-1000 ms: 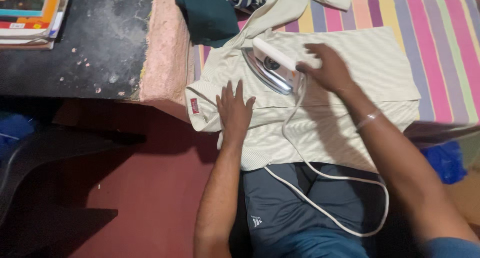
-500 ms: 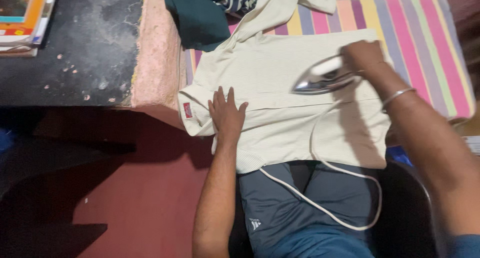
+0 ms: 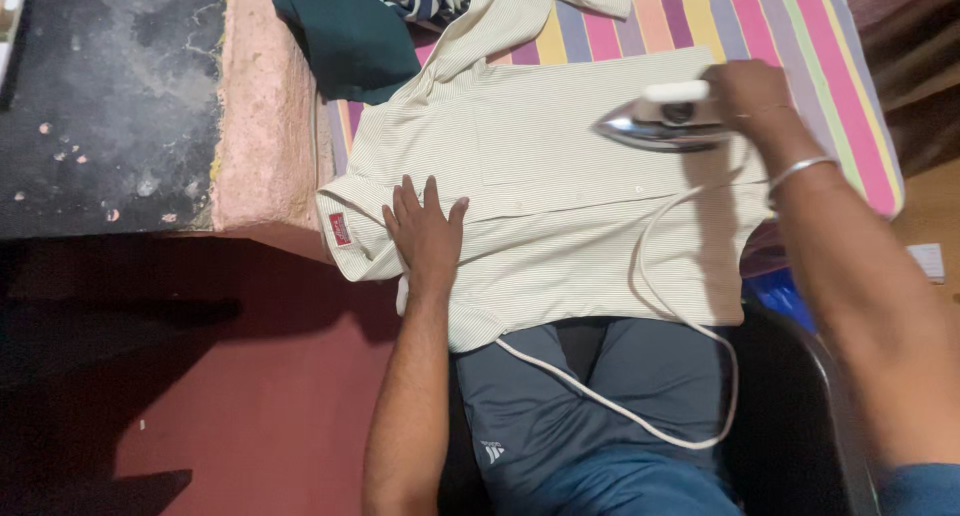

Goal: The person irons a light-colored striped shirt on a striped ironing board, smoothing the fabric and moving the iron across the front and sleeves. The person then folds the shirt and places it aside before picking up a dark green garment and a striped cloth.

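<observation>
A striped cloth (image 3: pixel 800 36) covered the ledge where a pale pinstriped shirt (image 3: pixel 560 206) lay flat. The left hand (image 3: pixel 425 238) pressed it, fingers spread; the right hand (image 3: pixel 750 98) gripped an iron (image 3: pixel 660 126) near the shirt's right edge.

Iron (image 3: pixel 665 124) on shirt (image 3: pixel 540 186), right of left hand (image 3: pixel 424 234).

Left hand (image 3: pixel 425 234) flat on pale striped shirt (image 3: pixel 560 206), right hand (image 3: pixel 750 96) gripping iron (image 3: pixel 660 124), white cord (image 3: pixel 640 376) trailing
</observation>
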